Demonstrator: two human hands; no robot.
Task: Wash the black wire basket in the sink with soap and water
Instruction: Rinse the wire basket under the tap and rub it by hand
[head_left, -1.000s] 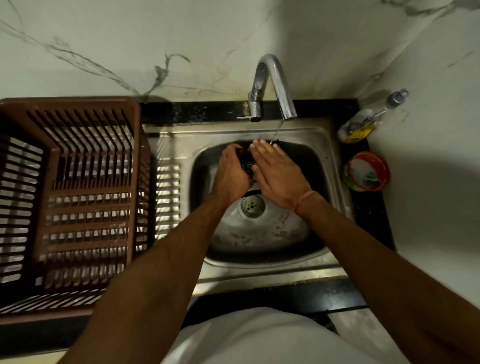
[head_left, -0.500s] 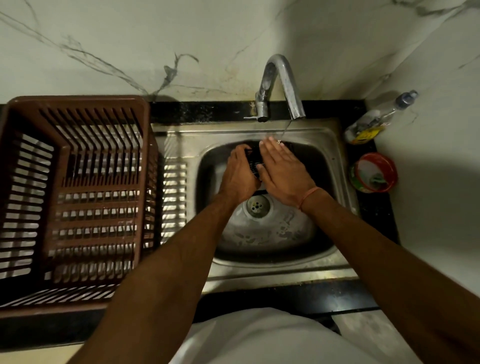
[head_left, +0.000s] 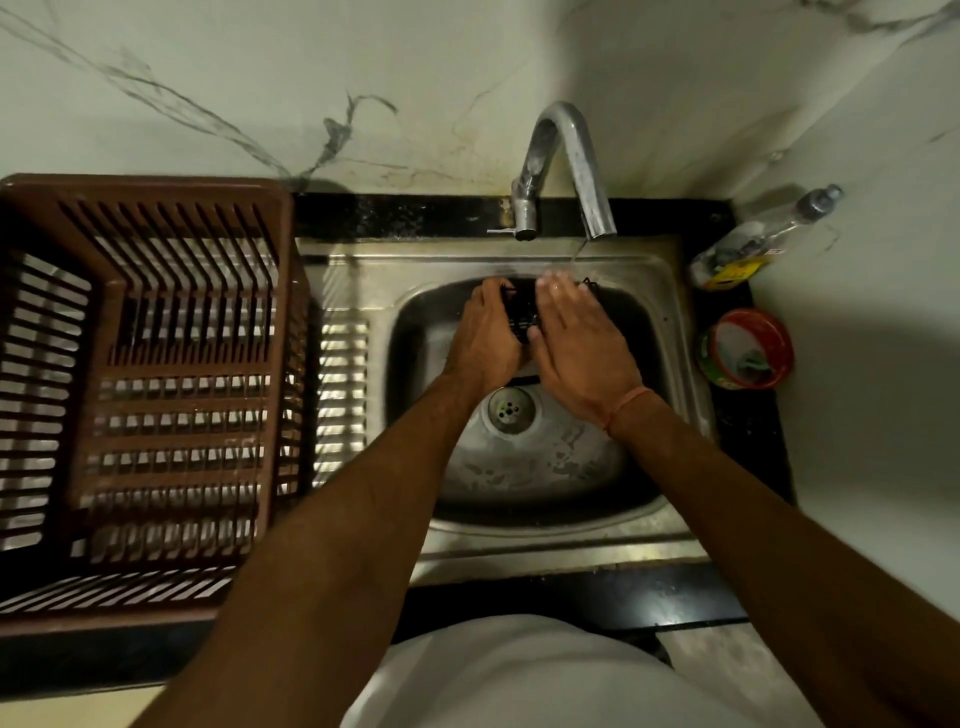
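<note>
Left hand (head_left: 485, 338) grips the black wire basket (head_left: 522, 312) at its nine o'clock side; right hand (head_left: 582, 343) lies flat, fingers straight, across its three o'clock side. Basket sits between both hands, under the faucet (head_left: 566, 171) stream at the sink's (head_left: 670, 291) twelve o'clock.

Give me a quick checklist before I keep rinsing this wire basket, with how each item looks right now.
1. Water running: ok, a thin stream falls from the tap onto the right hand.
2. Basket held: ok, the left hand grips the basket; the right hand lies flat on it.
3. Basket over the sink: ok, it is above the bowl, near the back.
4. Drain free: ok, nothing covers it.
5. Soap on the basket: cannot tell, the hands hide most of it.
6. Soap in reach: ok, a bottle stands right of the sink.
</note>
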